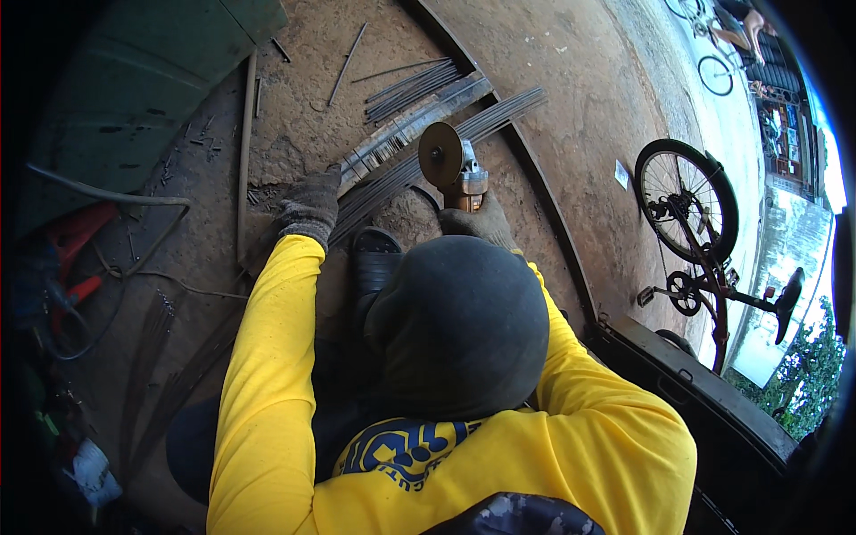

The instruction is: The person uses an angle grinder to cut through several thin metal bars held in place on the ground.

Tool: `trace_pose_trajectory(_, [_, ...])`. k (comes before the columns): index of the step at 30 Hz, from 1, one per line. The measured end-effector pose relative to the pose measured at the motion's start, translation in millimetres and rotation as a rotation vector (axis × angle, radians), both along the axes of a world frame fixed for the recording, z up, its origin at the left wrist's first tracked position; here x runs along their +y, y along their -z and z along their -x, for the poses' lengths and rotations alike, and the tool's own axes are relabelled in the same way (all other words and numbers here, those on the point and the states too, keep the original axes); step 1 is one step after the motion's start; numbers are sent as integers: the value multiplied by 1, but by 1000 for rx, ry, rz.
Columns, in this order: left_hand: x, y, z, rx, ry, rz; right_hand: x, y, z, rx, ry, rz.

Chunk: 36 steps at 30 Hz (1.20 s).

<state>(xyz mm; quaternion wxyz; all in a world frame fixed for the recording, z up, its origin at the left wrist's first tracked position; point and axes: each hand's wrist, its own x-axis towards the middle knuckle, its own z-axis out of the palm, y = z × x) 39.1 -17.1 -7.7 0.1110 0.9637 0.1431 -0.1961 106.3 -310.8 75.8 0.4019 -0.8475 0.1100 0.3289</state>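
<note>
My right hand, in a grey-brown work glove, grips an angle grinder. Its round brown disc stands on edge over the bundle of thin metal rods. The rods lie slantwise on the ground, their near ends by my left glove. Beside them runs a long notched bar, pale and worn. My left hand, also gloved, is closed at the near end of the bar and rods. Its fingertips are hidden, so what they hold does not show clearly. A black sandal is between the hands.
More short rods lie beyond the bar. A metal rail crosses the ground on the right, with a bicycle past it. On the left are a green metal panel, a pipe, a cable and red-handled clamps.
</note>
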Motion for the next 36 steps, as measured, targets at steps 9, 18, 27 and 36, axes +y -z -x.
trace_pose_trajectory(9, [-2, 5, 3, 6, -48, 30, 2, 3, -1, 0, -6, 9])
trace_pose_trajectory(18, [3, 7, 3, -23, -18, 10, 1, 2, -1, -5, -2, 11])
trace_pose_trajectory(27, [3, 2, 2, -28, -22, 48, 4, 2, -4, -36, -44, 33])
trace_pose_trajectory(36, [4, 10, 3, -38, -95, 40, 7, 10, -47, -145, -310, 189])
